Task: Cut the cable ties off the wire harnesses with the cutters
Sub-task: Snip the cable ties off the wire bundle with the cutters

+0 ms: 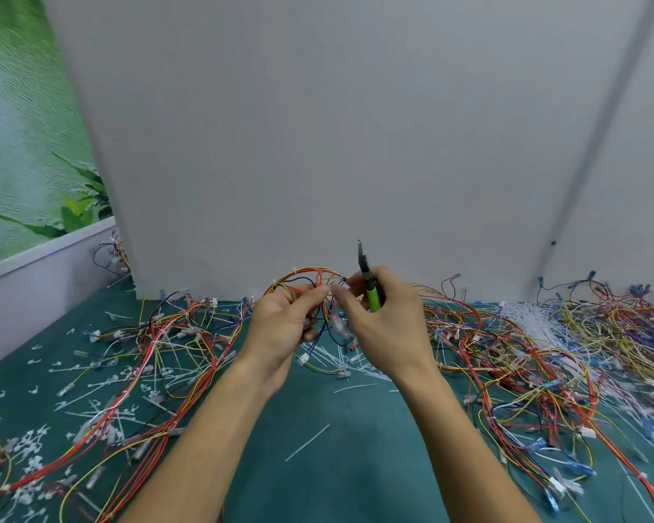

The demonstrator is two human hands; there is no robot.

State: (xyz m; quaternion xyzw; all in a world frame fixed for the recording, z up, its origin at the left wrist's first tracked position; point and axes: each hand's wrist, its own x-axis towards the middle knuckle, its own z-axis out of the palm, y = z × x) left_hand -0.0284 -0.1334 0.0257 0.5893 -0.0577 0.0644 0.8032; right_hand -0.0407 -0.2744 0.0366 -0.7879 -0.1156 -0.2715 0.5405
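Both my hands are raised above the green mat, at the middle of the view. My left hand [284, 322] pinches a looped wire harness [310, 277] of red, yellow and black wires. My right hand [384, 322] grips the green-handled cutters [370, 286], with the blades pointing up and away from the wires. Its thumb and forefinger also pinch the same harness close to the left fingertips. Clear connectors [338, 326] hang from the harness between my hands. I cannot make out a tie on the held loop.
Tangled harnesses [174, 334] spread over the mat on the left, and a denser heap [544, 356] lies on the right. Cut white ties [91, 375] litter the green mat [340, 447]. A bundle of white ties [525, 311] lies against the grey wall [318, 145].
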